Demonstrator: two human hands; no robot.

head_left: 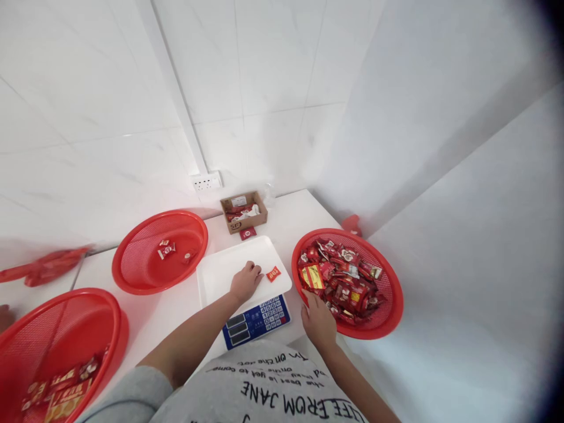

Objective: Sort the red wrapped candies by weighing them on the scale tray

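My left hand [247,283] is over the white tray [220,267] of a digital scale [258,322]. Its fingers are loosely curled, with the thumb apart from them and nothing visible between. Just right of the fingertips, a small red snack packet [273,274] with yellow print lies on the tray. My right hand [319,320] holds the near left rim of a red plastic basket [392,317], its fingers over the edge. Inside that basket is a heap of red wrapped snack packets [343,282], one with a gold face.
Behind the scale stands a small cardboard box [249,222] of packets, with a red packet [248,233] before it. Leftward are a red basket [132,282] holding few packets and another red basket [117,335] with several. A person's hand [5,318] shows at the left edge.
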